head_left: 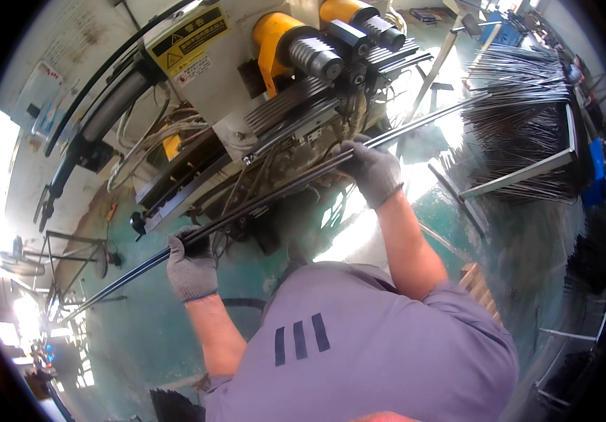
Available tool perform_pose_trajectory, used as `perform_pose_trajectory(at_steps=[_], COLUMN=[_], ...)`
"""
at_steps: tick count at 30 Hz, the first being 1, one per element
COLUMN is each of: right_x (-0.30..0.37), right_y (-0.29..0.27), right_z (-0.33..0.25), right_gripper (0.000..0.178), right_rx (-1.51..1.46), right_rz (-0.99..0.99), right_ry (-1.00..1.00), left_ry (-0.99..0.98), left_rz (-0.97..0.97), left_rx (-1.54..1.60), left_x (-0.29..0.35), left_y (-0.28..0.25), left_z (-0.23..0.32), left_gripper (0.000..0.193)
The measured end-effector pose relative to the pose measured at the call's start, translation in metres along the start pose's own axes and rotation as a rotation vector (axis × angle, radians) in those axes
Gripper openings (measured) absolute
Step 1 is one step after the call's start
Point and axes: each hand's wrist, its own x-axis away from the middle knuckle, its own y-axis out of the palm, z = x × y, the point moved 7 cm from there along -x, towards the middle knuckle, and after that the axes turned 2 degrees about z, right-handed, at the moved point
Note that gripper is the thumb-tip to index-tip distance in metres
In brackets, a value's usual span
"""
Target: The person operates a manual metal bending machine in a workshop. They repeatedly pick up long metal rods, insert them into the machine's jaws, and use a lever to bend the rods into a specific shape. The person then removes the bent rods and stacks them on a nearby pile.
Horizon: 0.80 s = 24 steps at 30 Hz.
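Observation:
Both my hands wear grey knit gloves and grip a few long thin metal rods (275,187) held together. The rods slant across the view, from the lower left up to the upper right. My left hand (194,267) is closed around them on the left. Further right and farther away, my right hand (373,169) is closed on them too. Between my hands, the rods pass in front of a machine (296,133) with a dark metal bed. Their far right end overlaps a big pile of rods in view, so I cannot tell where it stops.
Two yellow motor-like units (275,42) top the machine, beside a yellow warning label (189,39). At right, a metal rack (521,173) holds a dense stack of thin rods (514,126). A black jointed arm (92,133) hangs at upper left. The floor (141,330) is green.

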Motion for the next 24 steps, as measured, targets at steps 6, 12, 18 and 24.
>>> perform_pose_trajectory(at_steps=[6, 12, 18, 24], right_x=[-0.130, -0.203, -0.219, -0.232], right_y=[-0.017, -0.009, 0.020, 0.019], right_z=[-0.067, -0.076, -0.028, -0.034], right_gripper=[0.024, 0.033, 0.042, 0.028], right_rx=[0.192, 0.268, 0.569, 0.779], right_rz=[0.149, 0.193, 0.205, 0.255], right_ry=[-0.079, -0.101, -0.070, -0.189], left_ry=[0.016, 0.156, 0.076, -0.027], left_rz=[-0.270, -0.010, 0.144, 0.272], left_rx=[-0.011, -0.054, 0.094, 0.053], left_x=[-0.091, -0.151, -0.167, -0.177], left_y=[-0.002, -0.113, -0.083, -0.019], left_z=[0.058, 0.147, 0.063, -0.051], left_gripper=[0.032, 0.036, 0.035, 0.031])
